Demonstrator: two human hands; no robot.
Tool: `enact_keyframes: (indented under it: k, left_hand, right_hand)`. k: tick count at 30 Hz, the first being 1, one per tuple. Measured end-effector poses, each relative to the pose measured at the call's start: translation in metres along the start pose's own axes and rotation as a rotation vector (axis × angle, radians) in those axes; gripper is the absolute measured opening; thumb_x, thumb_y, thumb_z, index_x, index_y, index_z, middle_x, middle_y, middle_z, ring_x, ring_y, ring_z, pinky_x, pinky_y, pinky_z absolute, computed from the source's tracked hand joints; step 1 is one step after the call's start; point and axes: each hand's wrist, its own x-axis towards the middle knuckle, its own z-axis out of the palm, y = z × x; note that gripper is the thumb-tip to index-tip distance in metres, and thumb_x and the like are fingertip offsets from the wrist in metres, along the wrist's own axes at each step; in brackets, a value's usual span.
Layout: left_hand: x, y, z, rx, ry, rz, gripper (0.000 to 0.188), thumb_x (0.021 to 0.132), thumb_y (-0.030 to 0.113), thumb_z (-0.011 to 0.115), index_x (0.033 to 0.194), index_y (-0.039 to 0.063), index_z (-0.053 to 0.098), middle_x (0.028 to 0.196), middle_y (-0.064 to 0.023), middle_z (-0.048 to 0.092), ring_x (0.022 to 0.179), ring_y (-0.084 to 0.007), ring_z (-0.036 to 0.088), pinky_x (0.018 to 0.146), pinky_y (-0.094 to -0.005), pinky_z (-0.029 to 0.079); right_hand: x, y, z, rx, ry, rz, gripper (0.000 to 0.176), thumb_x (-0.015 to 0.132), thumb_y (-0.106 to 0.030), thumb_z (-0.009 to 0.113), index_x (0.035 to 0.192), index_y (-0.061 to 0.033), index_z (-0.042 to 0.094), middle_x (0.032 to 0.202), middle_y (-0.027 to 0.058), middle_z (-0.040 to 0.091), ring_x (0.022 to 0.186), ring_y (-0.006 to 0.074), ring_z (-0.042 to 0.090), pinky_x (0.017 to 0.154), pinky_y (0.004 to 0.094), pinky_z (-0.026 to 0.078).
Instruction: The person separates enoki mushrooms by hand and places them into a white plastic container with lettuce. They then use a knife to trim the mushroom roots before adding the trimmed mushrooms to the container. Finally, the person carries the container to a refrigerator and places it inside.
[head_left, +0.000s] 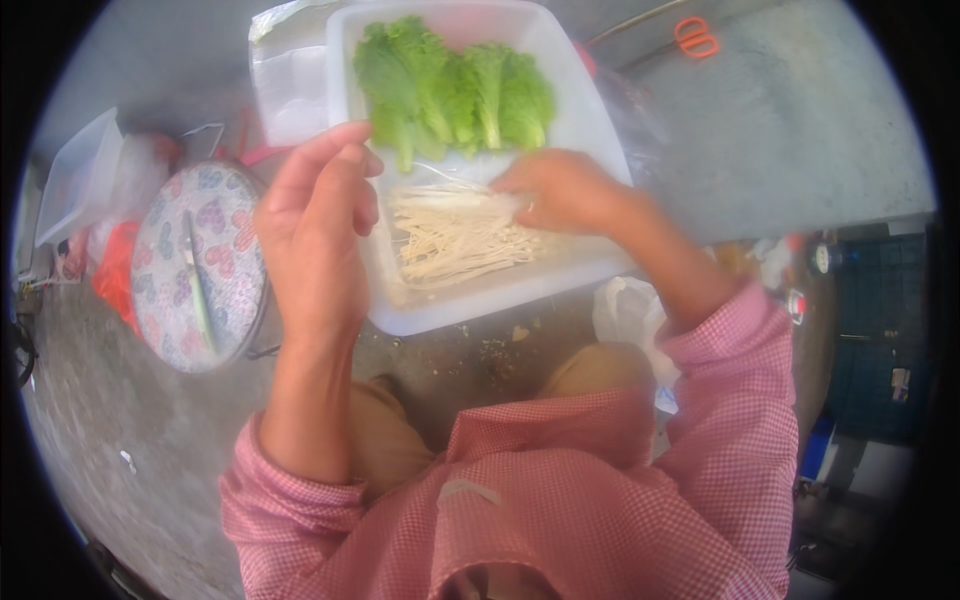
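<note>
A white plastic tub (611, 142) lies before me with green lettuce leaves (450, 90) in its far half and a bundle of enoki mushrooms (465, 236) in its near half. My right hand (559, 191) reaches in from the right, its fingers on the far right part of the mushrooms; whether it grips any is unclear. Above the tub's left rim is my left hand (326, 187), thumb and fingers curled near each other. What it may hold between the fingertips cannot be told.
A round stool (161, 300) at left bears a knife with a pale green handle (199, 304). Orange-handled scissors (696, 37) lie on the grey surface at upper right. A foil-lined white box (289, 82) adjoins the tub; a plastic bag (626, 311) sits near my knee.
</note>
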Motion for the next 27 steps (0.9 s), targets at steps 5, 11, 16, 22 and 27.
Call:
enact_keyframes:
  k: [5, 11, 16, 22, 27]
  left_hand:
    - [-0.001, 0.0, 0.001, -0.003, 0.011, -0.003, 0.021, 0.087, 0.009, 0.057, 0.103, -0.003, 0.063, 0.079, -0.0021, 0.06, 0.057, -0.0033, 0.042, 0.053, -0.0184, 0.033]
    - [0.001, -0.003, 0.001, -0.024, -0.001, -0.002, 0.02, 0.086, 0.009, 0.059, 0.103, -0.002, 0.064, 0.078, -0.0023, 0.06, 0.057, -0.0036, 0.043, 0.052, -0.018, 0.033]
    - [0.0, -0.002, 0.001, -0.015, -0.015, -0.011, 0.021, 0.086, 0.009, 0.059, 0.103, -0.002, 0.063, 0.079, -0.0023, 0.06, 0.057, -0.0034, 0.042, 0.052, -0.0175, 0.034]
    - [0.0, -0.002, 0.002, -0.012, -0.018, -0.015, 0.021, 0.086, 0.009, 0.058, 0.103, -0.002, 0.063, 0.08, -0.0018, 0.06, 0.057, -0.0029, 0.042, 0.052, -0.0175, 0.034]
    - [0.001, -0.003, 0.002, -0.022, -0.039, -0.008, 0.02, 0.087, 0.009, 0.058, 0.103, -0.002, 0.063, 0.079, -0.0016, 0.06, 0.057, -0.0029, 0.042, 0.052, -0.0173, 0.034]
  right_hand:
    - [0.002, 0.007, 0.011, 0.063, 0.121, -0.128, 0.043, 0.071, -0.016, 0.069, 0.114, -0.0109, 0.063, 0.109, 0.012, 0.062, 0.103, 0.0284, 0.056, 0.089, 0.0371, 0.045]
    - [0.012, -0.006, 0.011, 0.184, -0.156, -0.025, 0.042, 0.073, -0.009, 0.066, 0.114, -0.0074, 0.062, 0.105, 0.0143, 0.064, 0.099, 0.0306, 0.059, 0.089, 0.0393, 0.046]
    - [0.017, 0.011, 0.01, 0.144, -0.044, -0.044, 0.039, 0.074, -0.001, 0.061, 0.113, -0.0064, 0.062, 0.107, 0.0153, 0.063, 0.099, 0.0317, 0.059, 0.088, 0.0389, 0.046]
    - [0.028, -0.016, 0.005, -0.061, -0.146, 0.047, 0.041, 0.075, -0.002, 0.057, 0.116, -0.0073, 0.06, 0.114, 0.015, 0.059, 0.106, 0.0314, 0.055, 0.093, 0.0399, 0.044]
    - [0.05, -0.014, 0.034, -0.041, 0.057, -0.201, 0.044, 0.076, -0.001, 0.052, 0.119, -0.0076, 0.058, 0.117, 0.0155, 0.057, 0.107, 0.0319, 0.053, 0.094, 0.04, 0.042]
